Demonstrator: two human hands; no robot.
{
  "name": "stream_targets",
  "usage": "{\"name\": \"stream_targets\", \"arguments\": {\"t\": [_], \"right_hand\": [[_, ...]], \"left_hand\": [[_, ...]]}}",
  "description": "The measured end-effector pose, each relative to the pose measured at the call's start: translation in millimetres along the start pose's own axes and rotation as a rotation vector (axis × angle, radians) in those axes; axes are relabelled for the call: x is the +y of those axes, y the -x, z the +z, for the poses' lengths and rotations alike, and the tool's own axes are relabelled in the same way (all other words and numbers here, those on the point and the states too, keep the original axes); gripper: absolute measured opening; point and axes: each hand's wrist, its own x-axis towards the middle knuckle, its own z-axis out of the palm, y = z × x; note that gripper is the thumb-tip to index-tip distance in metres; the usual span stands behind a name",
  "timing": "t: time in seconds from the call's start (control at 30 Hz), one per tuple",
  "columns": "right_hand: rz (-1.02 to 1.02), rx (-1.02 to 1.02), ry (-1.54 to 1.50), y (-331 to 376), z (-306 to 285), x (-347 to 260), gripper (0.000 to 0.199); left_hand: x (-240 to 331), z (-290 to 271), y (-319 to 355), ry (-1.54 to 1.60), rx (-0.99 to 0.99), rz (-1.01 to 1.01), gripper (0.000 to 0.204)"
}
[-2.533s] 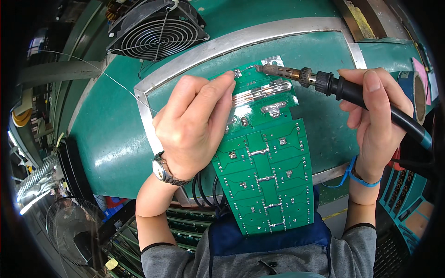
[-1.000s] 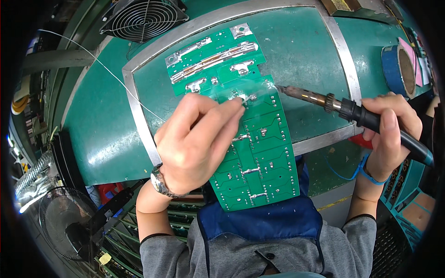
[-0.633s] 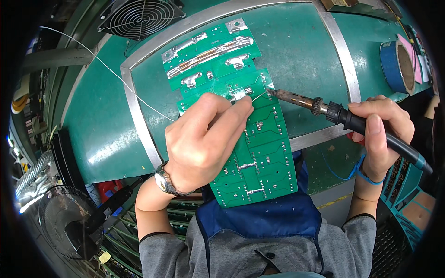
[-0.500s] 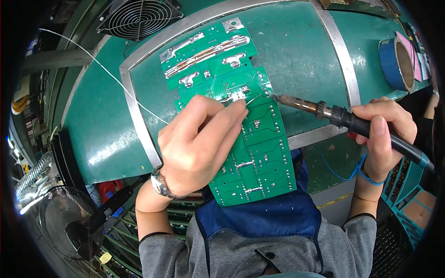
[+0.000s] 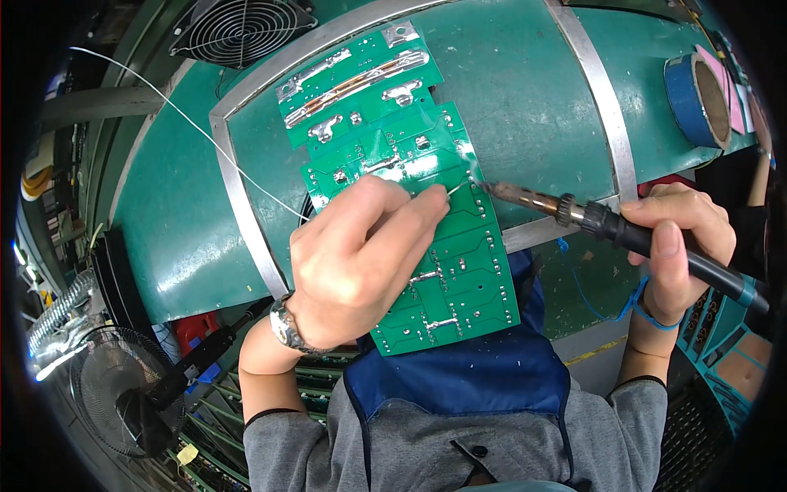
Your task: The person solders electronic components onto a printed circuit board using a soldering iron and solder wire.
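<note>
Left fingers pinch thin wire over the green board; right fingers wrap a soldering iron. Well right of the board, a teal rack holds brown pieces.

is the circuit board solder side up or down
Solder side up: shiny solder blobs show across the face of the circuit board toward the camera.
</note>
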Motion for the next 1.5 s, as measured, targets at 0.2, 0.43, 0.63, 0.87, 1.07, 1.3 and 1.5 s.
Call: {"name": "stream_targets", "arguments": {"t": [0.2, 0.43, 0.63, 0.87, 1.07, 1.3, 1.5], "right_hand": [[-0.051, -0.031, 0.002, 11.2, -3.1, 4.4, 0.021], [-0.062, -0.035, 0.060, 14.0, -2.8, -0.5, 0.022], [-0.074, -0.003, 0.041, 25.0, -7.0, -0.1, 0.023], [0.011, 0.005, 0.112, 33.8, -3.3, -6.3, 0.028], [-0.129, 0.000, 0.061, 39.5, -11.4, -4.6, 0.020], [-0.133, -0.043, 0.037, 45.7, -8.2, -8.5, 0.018], [-0.116, -0.025, 0.048, 51.7, -9.3, -13.0, 0.023]], "left_hand": [[5.6, -0.2, 6.3, 0.032, -0.078, 0.054, 0.030], [8.9, 1.9, 6.0, 0.009, -0.084, 0.046, 0.031], [16.9, -4.2, 12.1, 0.064, -0.149, 0.073, 0.031], [20.8, 3.0, 14.2, -0.031, -0.139, 0.134, 0.032], [28.1, -5.8, 17.8, 0.114, -0.169, 0.055, 0.029], [33.0, 2.6, 23.0, 0.020, -0.169, 0.194, 0.030], [36.6, -3.2, 19.4, -0.020, -0.209, 0.181, 0.035]]}}
